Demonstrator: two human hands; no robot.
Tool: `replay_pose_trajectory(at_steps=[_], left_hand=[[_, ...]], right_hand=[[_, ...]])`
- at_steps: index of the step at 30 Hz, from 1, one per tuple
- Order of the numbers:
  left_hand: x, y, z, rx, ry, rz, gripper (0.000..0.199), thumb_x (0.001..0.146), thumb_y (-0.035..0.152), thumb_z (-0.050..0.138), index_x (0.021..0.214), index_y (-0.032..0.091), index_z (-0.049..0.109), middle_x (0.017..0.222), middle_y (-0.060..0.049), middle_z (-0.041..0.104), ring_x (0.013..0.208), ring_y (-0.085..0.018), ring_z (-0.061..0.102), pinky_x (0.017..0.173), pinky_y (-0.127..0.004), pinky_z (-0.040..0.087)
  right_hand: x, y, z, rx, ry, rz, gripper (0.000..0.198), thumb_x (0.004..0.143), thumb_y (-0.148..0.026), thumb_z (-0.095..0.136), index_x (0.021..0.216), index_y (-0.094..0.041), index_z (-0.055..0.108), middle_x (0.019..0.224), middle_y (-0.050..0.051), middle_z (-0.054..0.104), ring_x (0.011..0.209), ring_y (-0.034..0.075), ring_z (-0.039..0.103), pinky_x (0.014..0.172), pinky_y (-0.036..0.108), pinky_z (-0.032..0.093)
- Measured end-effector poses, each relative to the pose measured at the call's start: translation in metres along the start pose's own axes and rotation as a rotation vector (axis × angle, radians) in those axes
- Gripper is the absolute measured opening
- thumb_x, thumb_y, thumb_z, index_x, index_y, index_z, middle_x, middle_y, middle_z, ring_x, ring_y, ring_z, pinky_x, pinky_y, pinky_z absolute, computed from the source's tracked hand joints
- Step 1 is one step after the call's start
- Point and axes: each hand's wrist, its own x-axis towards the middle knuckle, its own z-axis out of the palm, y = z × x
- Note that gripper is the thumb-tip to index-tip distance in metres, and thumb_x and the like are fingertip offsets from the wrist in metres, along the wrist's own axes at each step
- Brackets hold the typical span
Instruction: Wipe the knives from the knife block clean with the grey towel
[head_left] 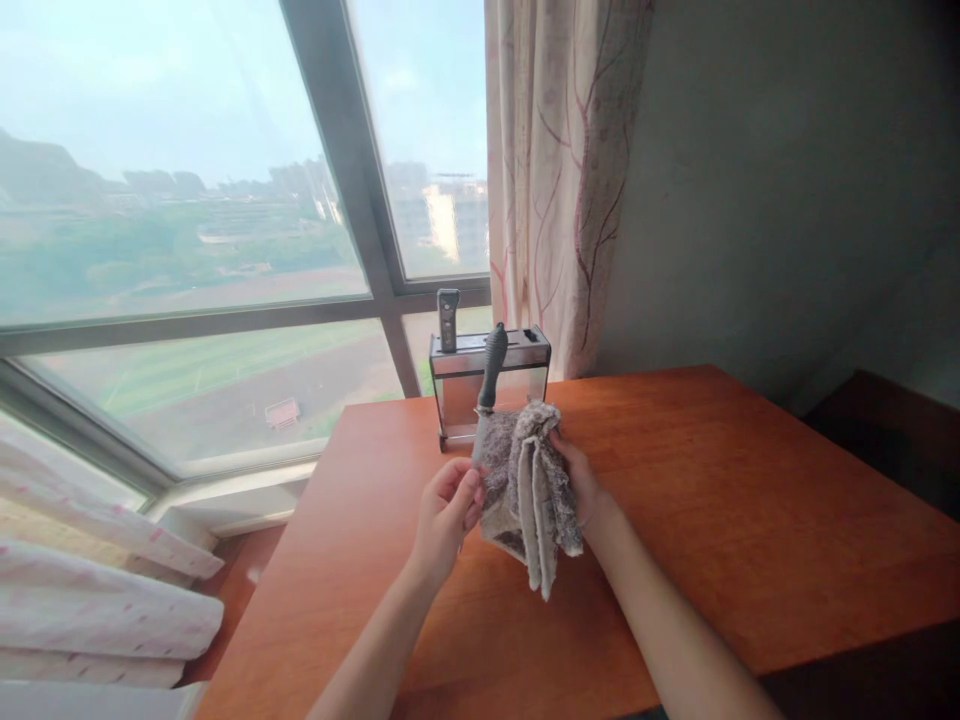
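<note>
A knife [491, 368] with a dark grey ribbed handle is held upright, handle upward. Part of its flat blade [481, 436] shows; a grey fluffy cloth [534, 490] hides the rest. My left hand [451, 505] is closed, with thumb and fingertips pinching the blade's left edge. On the other side, my right hand [574, 470] grips the bunched cloth against the blade, its fingers mostly hidden behind the fabric. Folds of the cloth hang down over the table. Just behind stands a metal-framed knife block [489, 345], with another dark-handled knife [448, 322] in its left slot.
The reddish-brown wooden table [712, 520] spreads beneath both hands. Behind it are a large window [390, 290] and a patterned curtain [566, 190]. A second curtain [97, 610] hangs at the lower left. A grey wall [772, 200] rises at the right.
</note>
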Motion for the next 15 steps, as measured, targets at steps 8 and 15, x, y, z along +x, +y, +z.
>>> replay_pose_trajectory(at_steps=[8,15], left_hand=[[0.012,0.029,0.005,-0.005,0.004,0.138,0.031,0.087,0.047,0.057,0.098,0.018,0.057,0.057,0.006,0.037,0.045,-0.005,0.027,0.039,-0.017,0.018],[0.033,0.056,0.005,-0.025,0.007,0.298,0.030,0.090,0.043,0.053,0.111,0.021,0.056,0.063,0.004,0.046,0.046,-0.006,0.032,0.040,-0.017,0.021]], right_hand=[[-0.004,0.002,0.008,-0.010,0.012,0.050,0.033,0.084,-0.044,0.055,0.087,-0.014,0.069,0.070,0.007,0.074,0.062,0.022,0.070,0.066,0.033,0.056],[-0.005,0.002,0.012,-0.049,-0.018,0.120,0.038,0.086,-0.047,0.052,0.085,-0.012,0.069,0.069,0.009,0.073,0.062,0.023,0.070,0.070,0.038,0.056]])
